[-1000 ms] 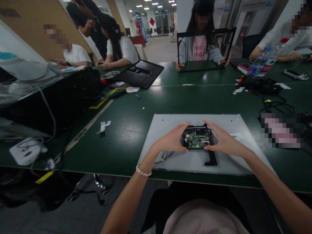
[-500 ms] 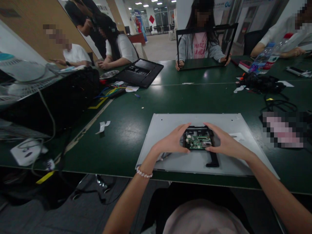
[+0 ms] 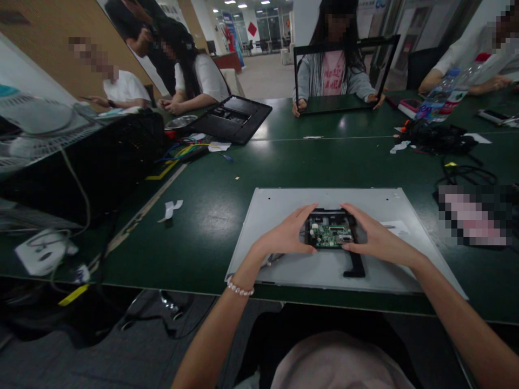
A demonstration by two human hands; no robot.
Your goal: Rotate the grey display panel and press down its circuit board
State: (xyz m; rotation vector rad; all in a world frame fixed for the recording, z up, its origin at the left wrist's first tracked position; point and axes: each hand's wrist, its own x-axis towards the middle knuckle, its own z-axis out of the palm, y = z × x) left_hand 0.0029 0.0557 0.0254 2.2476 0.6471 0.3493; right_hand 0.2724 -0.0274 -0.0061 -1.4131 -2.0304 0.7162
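A green circuit board [image 3: 330, 234] sits in a black plastic frame [image 3: 357, 266] on a silvery flat panel [image 3: 279, 213]. From the left side, my left hand [image 3: 286, 233] grips the frame, thumb at the near edge and fingers at the far edge. On the right, my right hand [image 3: 375, 237] grips it the same way. A black arm of the frame sticks out toward me below my right hand. Thin wires [image 3: 273, 259] lie on the panel beneath my left wrist.
Across the green table [image 3: 211, 216], a person holds up a black rectangular bezel [image 3: 340, 112]. A black back cover [image 3: 233, 119] lies at the far left. Bottles [image 3: 436, 97], black cables and a blurred pink item are at right.
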